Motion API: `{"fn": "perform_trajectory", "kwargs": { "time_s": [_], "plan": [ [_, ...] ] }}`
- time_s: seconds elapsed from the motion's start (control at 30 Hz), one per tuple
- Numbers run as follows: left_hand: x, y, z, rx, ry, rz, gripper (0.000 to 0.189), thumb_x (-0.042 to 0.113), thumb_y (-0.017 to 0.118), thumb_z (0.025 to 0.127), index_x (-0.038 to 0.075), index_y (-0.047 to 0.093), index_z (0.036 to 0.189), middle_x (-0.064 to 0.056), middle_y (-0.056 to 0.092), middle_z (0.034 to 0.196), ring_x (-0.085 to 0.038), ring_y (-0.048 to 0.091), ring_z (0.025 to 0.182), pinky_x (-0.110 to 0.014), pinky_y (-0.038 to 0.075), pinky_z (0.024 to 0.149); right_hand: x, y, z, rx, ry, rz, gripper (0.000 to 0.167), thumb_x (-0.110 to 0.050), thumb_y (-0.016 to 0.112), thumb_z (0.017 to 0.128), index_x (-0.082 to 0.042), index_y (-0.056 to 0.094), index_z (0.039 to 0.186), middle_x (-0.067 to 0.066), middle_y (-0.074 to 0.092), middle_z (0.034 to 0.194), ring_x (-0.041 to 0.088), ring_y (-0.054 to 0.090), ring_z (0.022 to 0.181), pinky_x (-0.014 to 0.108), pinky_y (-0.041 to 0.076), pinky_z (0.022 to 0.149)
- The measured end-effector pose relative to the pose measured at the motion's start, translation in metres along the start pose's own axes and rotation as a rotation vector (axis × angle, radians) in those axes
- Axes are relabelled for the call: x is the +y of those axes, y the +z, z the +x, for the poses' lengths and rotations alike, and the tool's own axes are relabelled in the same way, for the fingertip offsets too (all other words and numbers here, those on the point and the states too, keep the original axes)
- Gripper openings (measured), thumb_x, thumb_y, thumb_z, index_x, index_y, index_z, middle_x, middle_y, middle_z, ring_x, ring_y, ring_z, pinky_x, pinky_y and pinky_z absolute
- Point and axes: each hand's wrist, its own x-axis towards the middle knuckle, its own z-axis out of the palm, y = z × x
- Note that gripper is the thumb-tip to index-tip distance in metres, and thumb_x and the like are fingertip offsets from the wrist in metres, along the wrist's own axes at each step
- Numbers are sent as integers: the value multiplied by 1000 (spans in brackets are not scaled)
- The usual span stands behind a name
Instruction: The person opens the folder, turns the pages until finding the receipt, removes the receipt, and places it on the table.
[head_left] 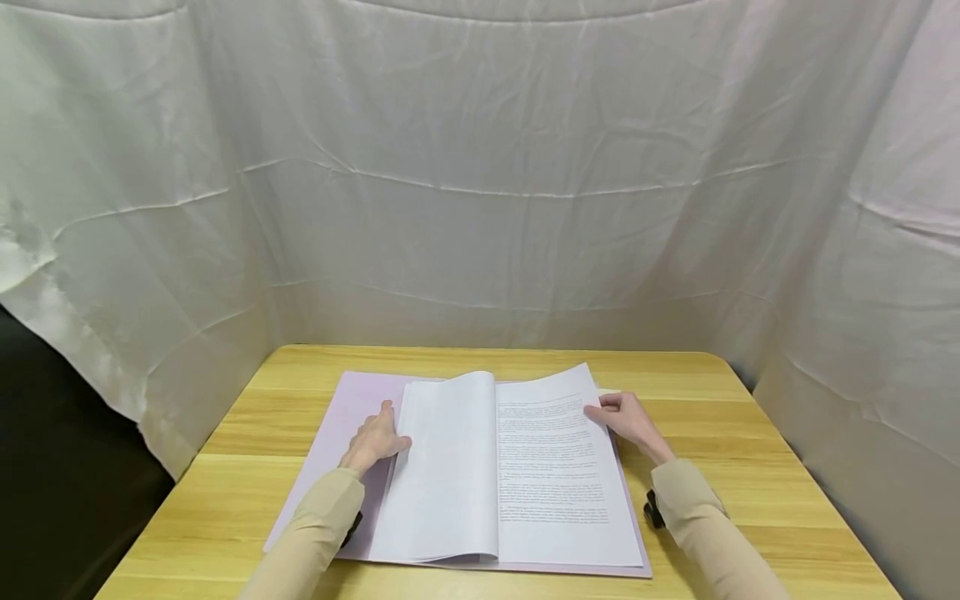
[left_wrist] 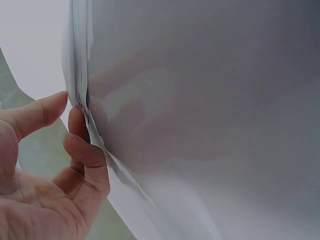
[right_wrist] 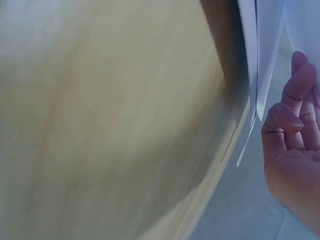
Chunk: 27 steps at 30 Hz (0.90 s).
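Observation:
A wide document with a lilac cover lies open on the table. Its left-hand pages look blank and curl over at the middle; the right-hand page bears printed text. My left hand rests at the outer edge of the left pages, thumb spread over the paper. From the left wrist, its bent fingers touch the stacked page edges. With my right hand I pinch the right page near its upper outer corner, which is lifted. Part of that hand is cut off in the right wrist view.
Beneath the document is a wooden table with rounded far corners. Pale cloth hangs behind it and on both sides. A dark area shows at the left. Something pale and thin sticks out beyond the right page.

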Motion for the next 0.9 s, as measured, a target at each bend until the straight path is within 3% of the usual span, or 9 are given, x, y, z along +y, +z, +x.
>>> {"fn": "perform_trajectory", "kwargs": {
  "time_s": [0.1, 0.23, 0.3, 0.43, 0.53, 0.7, 0.9],
  "plan": [
    [0, 0, 0, 13, 10, -9, 71, 14, 74, 85, -12, 37, 140, -29, 68, 99, -31, 61, 74, -45, 55, 66, -1, 1, -4, -9, -2, -3, 43, -25, 68, 96, 9, 65, 121, 17, 77, 98, 12, 69, 75, 25, 54, 66],
    [4, -2, -1, 54, 54, -38, 76, 15, 71, 87, -11, 32, 147, -31, 68, 108, -39, 67, 88, -53, 57, 80, -4, 0, -9, -22, -14, 13, 43, -25, 69, 96, 9, 65, 120, 18, 77, 99, 13, 70, 75, 25, 54, 65],
    [7, -2, -2, 79, 88, -69, 78, 16, 70, 88, -10, 31, 149, -30, 68, 106, -39, 67, 88, -53, 57, 82, -5, -2, -12, -33, -27, 19, 42, -25, 68, 96, 9, 65, 120, 18, 77, 99, 12, 69, 75, 25, 54, 65],
    [15, -1, -4, 114, 151, -147, 76, 16, 69, 90, -8, 31, 151, -14, 64, 80, -23, 60, 67, -38, 54, 69, -8, -4, -17, -65, -47, 42, 44, -25, 67, 97, 10, 63, 124, 19, 77, 101, 11, 69, 76, 26, 55, 65],
    [19, 0, -5, 142, 188, -172, 73, 17, 70, 90, -7, 35, 149, -7, 59, 76, -15, 53, 63, -29, 46, 64, -10, -5, -21, -95, -55, 67, 48, -26, 67, 98, 10, 61, 129, 20, 76, 105, 11, 70, 77, 26, 55, 66],
    [23, 2, -6, 167, 204, -205, 71, 19, 70, 90, -6, 37, 148, -7, 60, 81, -14, 51, 66, -27, 44, 68, -11, -7, -26, -154, -76, 108, 54, -29, 64, 99, 10, 56, 136, 23, 74, 115, 13, 72, 88, 28, 58, 76],
    [26, 4, -7, 151, 200, -277, 70, 21, 70, 91, -3, 38, 149, -11, 64, 93, -15, 56, 76, -28, 46, 74, -12, -10, -37, -275, -122, 216, 59, -29, 57, 104, 10, 44, 145, 31, 65, 128, 21, 74, 101, 32, 61, 84]
  ]
}}
